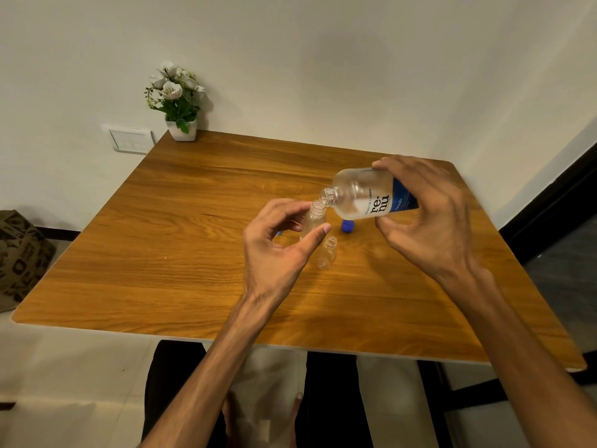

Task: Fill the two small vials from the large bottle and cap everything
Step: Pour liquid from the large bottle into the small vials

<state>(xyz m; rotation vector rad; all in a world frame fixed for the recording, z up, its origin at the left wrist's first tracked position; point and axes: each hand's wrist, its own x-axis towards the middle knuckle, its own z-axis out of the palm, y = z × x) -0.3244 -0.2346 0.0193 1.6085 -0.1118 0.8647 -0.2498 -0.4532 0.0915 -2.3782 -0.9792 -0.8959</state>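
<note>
My right hand grips the large clear bottle with a blue label. The bottle is uncapped and tipped on its side, its neck pointing left and touching the mouth of a small clear vial. My left hand holds that vial upright between thumb and fingers, above the table. A second small vial stands open and empty on the wooden table, just right of my left thumb. A blue cap lies on the table under the large bottle. A bit of blue shows behind my left hand.
A small white pot with white flowers stands at the table's far left corner against the wall. A patterned bag sits on the floor to the left. My legs are under the table's near edge.
</note>
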